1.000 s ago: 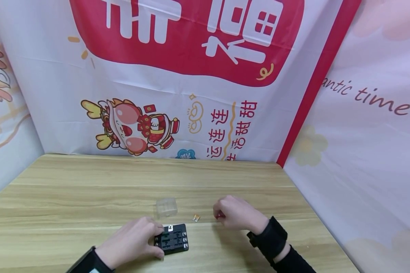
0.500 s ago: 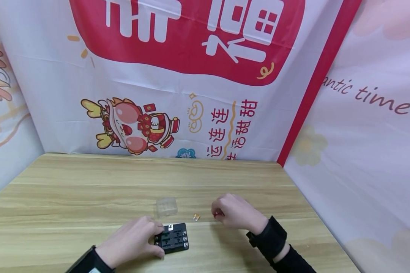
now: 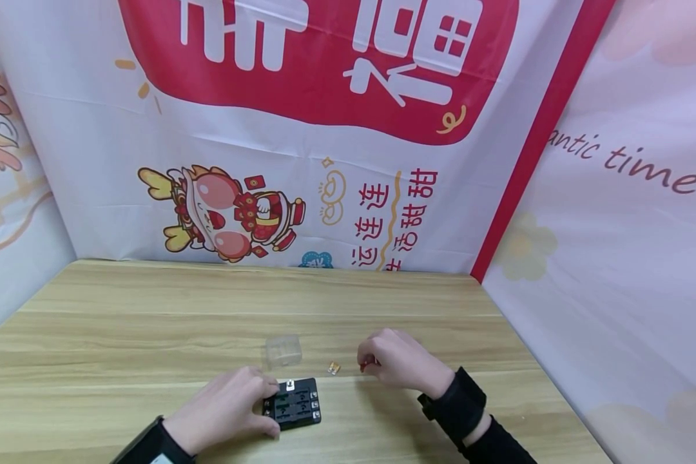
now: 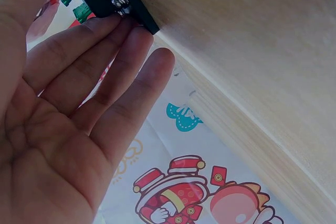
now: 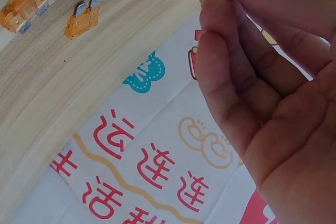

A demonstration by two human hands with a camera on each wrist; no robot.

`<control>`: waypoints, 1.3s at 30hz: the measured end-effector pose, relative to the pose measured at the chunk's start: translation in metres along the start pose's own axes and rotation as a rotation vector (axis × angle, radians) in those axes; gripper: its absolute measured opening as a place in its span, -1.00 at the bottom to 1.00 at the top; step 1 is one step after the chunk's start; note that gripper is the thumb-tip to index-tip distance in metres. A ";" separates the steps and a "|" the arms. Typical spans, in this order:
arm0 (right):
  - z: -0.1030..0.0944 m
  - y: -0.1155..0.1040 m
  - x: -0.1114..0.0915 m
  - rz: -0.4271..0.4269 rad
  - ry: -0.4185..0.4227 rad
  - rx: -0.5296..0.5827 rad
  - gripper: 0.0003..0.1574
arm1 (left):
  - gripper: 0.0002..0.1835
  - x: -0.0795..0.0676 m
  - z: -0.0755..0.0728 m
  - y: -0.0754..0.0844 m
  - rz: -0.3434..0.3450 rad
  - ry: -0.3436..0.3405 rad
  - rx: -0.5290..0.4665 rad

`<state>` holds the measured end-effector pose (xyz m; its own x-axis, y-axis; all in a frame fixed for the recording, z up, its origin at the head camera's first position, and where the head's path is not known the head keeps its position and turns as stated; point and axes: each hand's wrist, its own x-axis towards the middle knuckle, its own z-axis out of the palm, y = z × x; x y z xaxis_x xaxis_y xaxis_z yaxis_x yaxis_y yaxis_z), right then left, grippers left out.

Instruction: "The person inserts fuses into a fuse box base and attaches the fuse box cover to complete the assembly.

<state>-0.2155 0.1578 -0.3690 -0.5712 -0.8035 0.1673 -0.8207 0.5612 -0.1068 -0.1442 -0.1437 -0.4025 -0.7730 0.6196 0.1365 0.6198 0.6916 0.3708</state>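
Observation:
A black fuse block (image 3: 292,407) lies on the table. My left hand (image 3: 226,409) holds it by its left end, thumb on the near side and fingers on the far side. Green fuses (image 4: 81,11) stick out of the block in the left wrist view, beside metal screw terminals. Off to the right, my right hand (image 3: 403,364) pinches a small red blade fuse (image 3: 363,367) between thumb and fingertips; the fingers hide most of it. Between the hands lie two orange blade fuses (image 5: 84,23), seen apart from each other in the right wrist view.
Behind the fuse block rests a clear plastic cover (image 3: 284,351). The wooden table (image 3: 168,322) ends at a printed cloth backdrop (image 3: 325,148), with more cloth at both sides. Each wrist wears a black band.
My right hand has shifted slightly left, and more of the red fuse shows at its fingertips. My left hand and the fuse block stay in place.

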 end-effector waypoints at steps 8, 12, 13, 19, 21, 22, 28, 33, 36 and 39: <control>0.000 -0.001 0.000 0.000 0.008 0.012 -0.83 | -0.46 -0.001 0.000 0.000 0.001 -0.001 -0.010; 0.000 -0.003 0.001 -0.007 0.014 0.006 -0.84 | -0.46 -0.001 0.000 0.000 0.007 0.003 0.000; 0.000 -0.003 0.001 -0.010 0.015 0.003 -0.84 | -0.45 -0.001 0.000 0.000 0.006 0.003 -0.004; 0.000 -0.005 0.001 -0.018 0.016 -0.010 -0.87 | -0.48 -0.001 0.001 0.000 0.017 0.015 0.021; 0.000 -0.006 0.001 -0.022 0.020 -0.010 -0.87 | -0.48 -0.001 0.001 0.000 0.015 0.014 0.018; 0.000 -0.006 0.001 -0.025 0.024 -0.011 -0.87 | -0.48 -0.001 0.000 0.001 0.014 0.013 0.014; 0.002 -0.008 0.001 -0.050 0.071 -0.023 -0.85 | -0.47 -0.001 0.000 0.000 0.011 0.008 0.006; 0.003 -0.012 0.002 -0.073 0.123 -0.025 -0.86 | -0.50 -0.001 0.001 0.000 0.015 0.013 0.012; 0.004 -0.014 0.004 -0.076 0.132 -0.017 -0.88 | -0.48 -0.001 0.001 0.000 0.011 0.009 0.005; 0.005 -0.016 0.004 -0.082 0.135 -0.012 -0.89 | -0.46 -0.001 0.001 0.000 0.005 0.003 -0.004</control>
<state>-0.2048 0.1445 -0.3718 -0.4952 -0.8135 0.3049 -0.8641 0.4975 -0.0759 -0.1431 -0.1444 -0.4032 -0.7703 0.6218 0.1416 0.6232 0.6869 0.3740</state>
